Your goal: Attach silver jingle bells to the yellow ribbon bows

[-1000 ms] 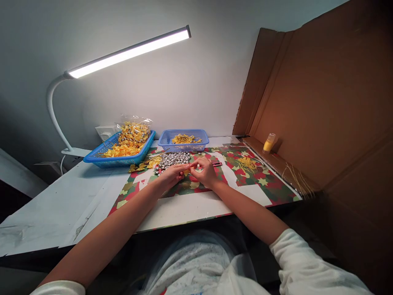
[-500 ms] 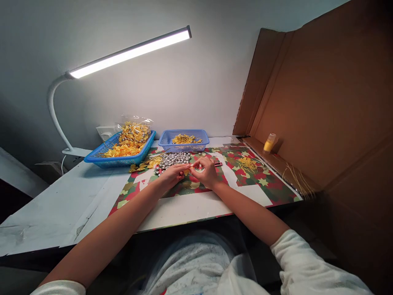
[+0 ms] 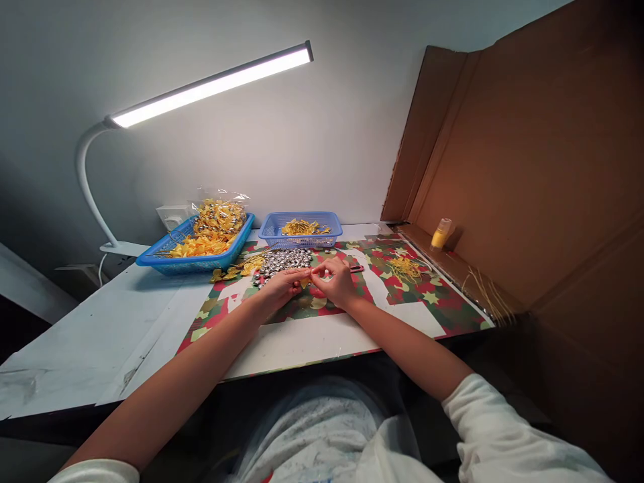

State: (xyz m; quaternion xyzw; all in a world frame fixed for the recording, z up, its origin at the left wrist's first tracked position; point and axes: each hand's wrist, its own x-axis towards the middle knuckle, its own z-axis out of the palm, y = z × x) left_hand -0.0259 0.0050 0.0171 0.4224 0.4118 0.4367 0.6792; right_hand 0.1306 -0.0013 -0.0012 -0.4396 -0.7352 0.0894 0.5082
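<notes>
My left hand (image 3: 282,285) and my right hand (image 3: 336,282) meet fingertip to fingertip over a red-and-green patterned sheet (image 3: 433,298). Between them they pinch a small yellow piece (image 3: 304,282); its exact shape is too small to make out. Just beyond the fingers lies a heap of small silver bells (image 3: 284,260). A few loose yellow bows (image 3: 236,270) lie to the left of the heap.
Two blue baskets stand at the back: a large one (image 3: 194,261) with a clear bag of yellow bows, a smaller one (image 3: 300,240) with yellow threads. More yellow threads (image 3: 405,268) lie right. A small yellow bottle (image 3: 441,235) stands by the cardboard wall (image 3: 528,154). A desk lamp (image 3: 201,87) arches overhead.
Both hands stay together at the same spot; only the fingers shift slightly around the small yellow piece.
</notes>
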